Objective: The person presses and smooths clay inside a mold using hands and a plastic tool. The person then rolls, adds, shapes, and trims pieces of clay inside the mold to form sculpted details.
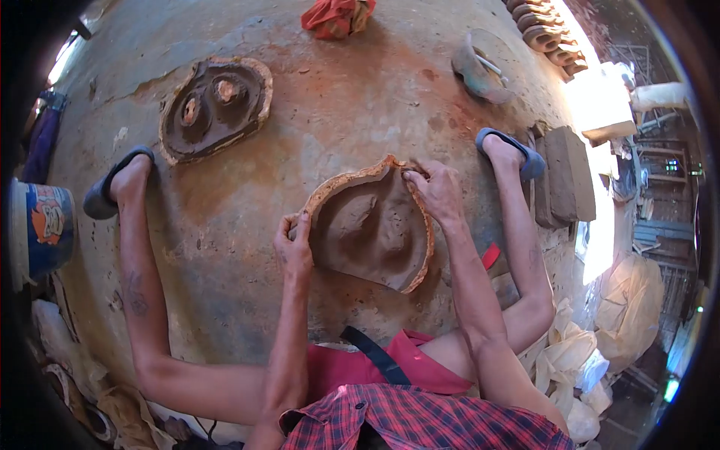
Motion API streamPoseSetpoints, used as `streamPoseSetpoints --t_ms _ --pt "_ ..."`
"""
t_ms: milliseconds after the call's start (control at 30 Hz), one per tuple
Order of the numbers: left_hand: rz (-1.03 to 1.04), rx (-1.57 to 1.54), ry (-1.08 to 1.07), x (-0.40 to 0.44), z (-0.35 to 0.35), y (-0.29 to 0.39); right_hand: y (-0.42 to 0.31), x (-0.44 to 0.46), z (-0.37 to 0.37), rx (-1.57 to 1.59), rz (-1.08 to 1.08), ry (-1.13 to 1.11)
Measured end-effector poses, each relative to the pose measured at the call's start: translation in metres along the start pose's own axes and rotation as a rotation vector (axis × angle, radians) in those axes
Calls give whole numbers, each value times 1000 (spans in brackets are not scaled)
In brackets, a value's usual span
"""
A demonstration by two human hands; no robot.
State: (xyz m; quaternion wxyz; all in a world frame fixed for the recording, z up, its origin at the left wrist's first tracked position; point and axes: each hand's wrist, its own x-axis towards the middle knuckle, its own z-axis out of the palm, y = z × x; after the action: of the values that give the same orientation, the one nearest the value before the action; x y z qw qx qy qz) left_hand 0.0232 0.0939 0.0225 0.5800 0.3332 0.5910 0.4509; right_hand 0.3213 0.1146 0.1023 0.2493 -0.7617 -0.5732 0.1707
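A rounded mould [429, 259] with a rough orange-brown rim lies on the floor between my legs, lined with dark wet clay [341, 251] that has two raised lumps in its middle. My left hand [294, 244] is closed on the rim at its left side, thumb on top. At the upper right of the same rim, my right hand [435, 187] pinches the edge, its fingers bent around it. A second mould [266, 94] with a similar clay lining sits farther off at the upper left, untouched.
A bowl [476, 71] holding a light stick stands at the upper right. Grey clay blocks [566, 176] are beside my right foot. A red cloth bundle [335, 20] lies at the top, a blue-and-white bucket [49, 229] at the left, and curved clay pieces [544, 36] at the far right.
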Motion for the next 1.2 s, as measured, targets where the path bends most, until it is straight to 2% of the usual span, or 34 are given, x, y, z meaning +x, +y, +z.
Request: streamPoseSetpoints --t_ms 167,367,500,567,600,667,700,767,800,867,967,1067,1200 --pt "-33 -189 67 -28 -1 -11 -15 13 20 -124 -152 -32" --pt "32 -118 123 -33 4 -8 -15 15 41 -309 -235 -59" --pt "41 -181 132 -36 7 -5 -14 26 21 -366 -332 -141" --pt "8 -117 119 -43 0 -8 -8 23 10 -182 -261 -74" --pt "4 -121 127 -51 -1 -9 -11 19 11 -183 -266 -82" --pt "-76 -206 171 -66 -2 -10 -19 8 17 -254 -127 -22" --pt "-82 -200 174 -68 -2 -9 -24 1 26 -250 -123 -29" --pt "-76 -133 232 -66 4 -6 -35 -8 44 -375 -315 -115" --pt "-78 -136 237 -63 6 -7 -36 -11 50 -376 -319 -120" --pt "21 -5 282 -57 9 -10 -36 -14 61 -396 -298 -204" --pt "-45 -143 264 -56 11 -16 -32 -16 69 -422 -267 -190" --pt "-23 -42 262 -54 12 -15 -40 -21 74 -470 -186 -116" --pt "-15 -24 260 -54 11 -11 -56 -25 74 -603 -115 -148"
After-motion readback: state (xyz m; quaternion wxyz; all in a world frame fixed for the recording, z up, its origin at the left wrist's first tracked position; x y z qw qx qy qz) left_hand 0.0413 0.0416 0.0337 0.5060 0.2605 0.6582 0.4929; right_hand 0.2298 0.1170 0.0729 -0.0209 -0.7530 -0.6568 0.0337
